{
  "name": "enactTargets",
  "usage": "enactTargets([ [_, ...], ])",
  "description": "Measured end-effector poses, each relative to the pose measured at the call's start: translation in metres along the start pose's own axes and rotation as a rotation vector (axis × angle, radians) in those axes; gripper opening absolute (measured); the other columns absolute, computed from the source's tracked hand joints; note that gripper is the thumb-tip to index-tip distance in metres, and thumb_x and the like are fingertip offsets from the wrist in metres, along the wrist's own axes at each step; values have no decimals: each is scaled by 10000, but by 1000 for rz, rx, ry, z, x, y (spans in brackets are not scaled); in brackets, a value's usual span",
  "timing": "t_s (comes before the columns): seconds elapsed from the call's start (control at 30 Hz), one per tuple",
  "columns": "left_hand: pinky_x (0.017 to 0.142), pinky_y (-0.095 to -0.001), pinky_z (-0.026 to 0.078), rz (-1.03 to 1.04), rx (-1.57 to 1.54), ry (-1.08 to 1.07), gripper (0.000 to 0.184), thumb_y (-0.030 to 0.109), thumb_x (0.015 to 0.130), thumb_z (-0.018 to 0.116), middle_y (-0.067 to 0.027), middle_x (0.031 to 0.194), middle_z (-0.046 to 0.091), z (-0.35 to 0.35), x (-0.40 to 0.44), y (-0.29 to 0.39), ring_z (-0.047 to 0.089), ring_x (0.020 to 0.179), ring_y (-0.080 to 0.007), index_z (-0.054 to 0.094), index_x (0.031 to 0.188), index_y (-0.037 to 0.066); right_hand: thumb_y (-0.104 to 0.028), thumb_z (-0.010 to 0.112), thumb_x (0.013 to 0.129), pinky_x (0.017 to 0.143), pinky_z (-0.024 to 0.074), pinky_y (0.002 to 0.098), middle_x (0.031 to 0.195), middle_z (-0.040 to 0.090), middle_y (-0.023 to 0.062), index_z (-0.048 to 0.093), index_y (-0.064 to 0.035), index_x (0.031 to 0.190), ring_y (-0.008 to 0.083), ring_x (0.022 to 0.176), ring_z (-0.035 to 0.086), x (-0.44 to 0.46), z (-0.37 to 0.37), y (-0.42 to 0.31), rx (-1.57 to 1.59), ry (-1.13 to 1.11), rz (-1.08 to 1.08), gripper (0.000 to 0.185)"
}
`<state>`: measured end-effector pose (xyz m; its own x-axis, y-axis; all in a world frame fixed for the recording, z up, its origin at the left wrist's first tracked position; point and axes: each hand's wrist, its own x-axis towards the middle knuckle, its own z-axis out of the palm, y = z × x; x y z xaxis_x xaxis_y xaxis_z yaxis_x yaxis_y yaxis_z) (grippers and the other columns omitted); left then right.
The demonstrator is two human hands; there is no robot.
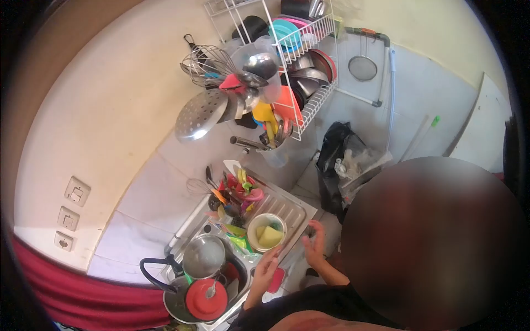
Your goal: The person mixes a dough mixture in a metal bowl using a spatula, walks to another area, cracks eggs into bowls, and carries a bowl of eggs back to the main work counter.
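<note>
My left hand is beside a pale round tub. Its fingers are stretched out and it holds nothing I can see. Past the sink's edge, my right hand has its fingers curved around a small dark thing, too small to name. In the tub lie a yellow sponge and something green. The tub stands on the ribbed drainboard of the steel sink. A bright green packet lies left of it.
The basin holds a metal pot and a red lid beneath a black faucet. Several utensils crowd the drainboard's back. Above hangs a white dish rack. A black bag stands behind. A blurred round shape covers the right.
</note>
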<state>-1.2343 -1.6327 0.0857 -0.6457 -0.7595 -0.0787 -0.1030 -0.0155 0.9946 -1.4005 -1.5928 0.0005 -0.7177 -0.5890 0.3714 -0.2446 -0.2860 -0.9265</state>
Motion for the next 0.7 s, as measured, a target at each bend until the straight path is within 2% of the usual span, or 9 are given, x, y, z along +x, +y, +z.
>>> enactTargets([
  [0.03,946,-291,305,18,51,-43,347,149,893,454,-109,1200,460,5,0,3,433,1111,-194,466,1211,10,-202,643,728,940,292,388,1148,437,167,435,-18,1114,301,1081,406,4,1,-14,-8,-87,-114,475],
  [0.13,977,-310,269,75,114,-143,357,175,903,433,-132,1238,441,15,-6,3,390,1169,-224,461,1222,17,-205,665,704,924,302,389,1135,443,161,449,-31,1080,307,1069,408,9,-2,-46,-154,-181,-222,466],
  [0.33,992,-327,248,169,118,-265,335,172,901,428,-137,1247,436,11,-15,10,357,1200,-245,494,1201,39,-156,661,699,882,337,380,1048,499,133,525,-57,964,295,1025,437,10,-10,-41,-115,-66,-142,313],
  [0.43,987,-335,263,222,102,-237,326,175,891,451,-133,1246,437,13,-21,9,371,1191,-247,508,1191,61,-111,629,737,845,368,336,1014,502,133,521,-33,896,250,948,482,6,-22,-28,-241,-99,-190,208],
  [0.5,983,-346,280,276,106,-188,326,187,875,491,-133,1248,435,7,-29,8,378,1187,-251,521,1187,98,-118,581,788,779,396,315,925,537,123,531,1,782,230,870,510,4,-17,-27,-150,-35,-310,129],
  [0.57,980,-351,299,330,125,-58,324,205,849,540,-134,1219,451,-2,-46,0,394,1171,-261,545,1165,137,-142,500,854,711,399,293,843,541,107,514,17,716,202,799,510,-5,-10,-38,-90,-84,-239,211],
  [0.63,961,-350,320,441,190,19,342,166,838,554,-136,1205,457,-13,-61,-4,414,1146,-264,526,1165,72,-197,505,853,651,417,285,734,530,104,519,11,663,210,707,509,-14,-10,-37,-133,-220,-255,282],
  [0.67,951,-349,331,481,242,61,352,146,832,560,-136,1197,461,-24,-74,-4,425,1133,-265,516,1165,39,-205,475,875,621,409,278,669,516,89,519,3,660,179,665,496,-18,-6,-50,-90,-370,-179,302],
  [0.7,941,-347,340,483,176,118,342,147,833,561,-136,1177,471,-34,-86,-5,438,1114,-264,523,1154,37,-207,507,860,572,401,278,637,506,75,513,-12,645,153,617,472,-33,8,-75,22,-415,-40,290],
])
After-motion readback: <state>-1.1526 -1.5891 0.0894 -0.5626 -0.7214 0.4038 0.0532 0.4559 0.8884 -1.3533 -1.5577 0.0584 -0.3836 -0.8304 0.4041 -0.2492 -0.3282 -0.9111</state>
